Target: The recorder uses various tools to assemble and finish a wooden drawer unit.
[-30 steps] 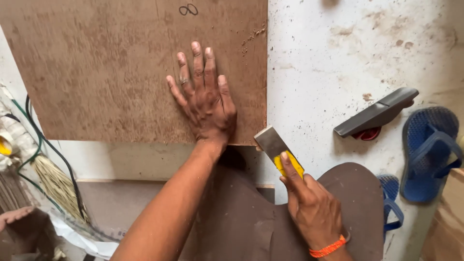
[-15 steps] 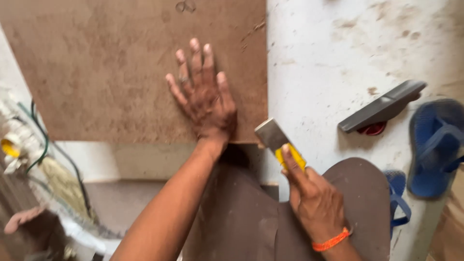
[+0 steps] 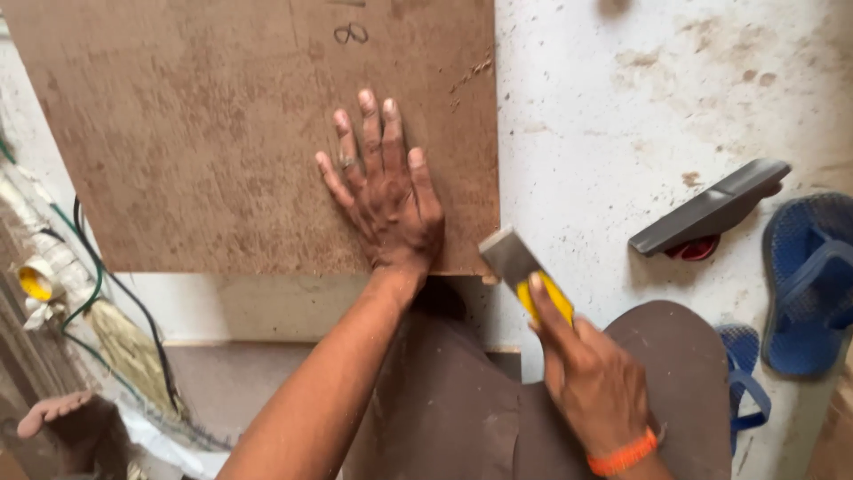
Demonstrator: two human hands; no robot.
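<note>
On white, dust-speckled floor (image 3: 622,133): brown board (image 3: 204,142) lying flat, filling upper left of view, surface scuffed and pale in patches, small pencilled loop near its top edge. Left hand (image 3: 386,200) pressed palm-down on board near lower right corner, fingers (image 3: 371,124) spread wide and pointing away from body, ring on one finger; holding nothing, only bearing on the wood. Right hand (image 3: 591,378) closed around yellow handle of a scraper (image 3: 529,271), forefinger laid along the handle; broad grey blade angled up-left, its corner just beside board's lower right corner, contact not certain. Orange band (image 3: 622,458) on right wrist. Knee in brown cloth below, between both forearms.

To the right, well apart from board: dark grey bar-shaped tool (image 3: 711,209) lying slantwise over something small and red. Blue sandal (image 3: 813,284) at right edge, second blue sandal (image 3: 742,382) partly behind knee. At left edge: green and black cables (image 3: 84,284), pale bristly bundle, small yellow-centred fitting (image 3: 35,283). Bare toes (image 3: 53,411) at lower left corner; whose, cannot tell.
</note>
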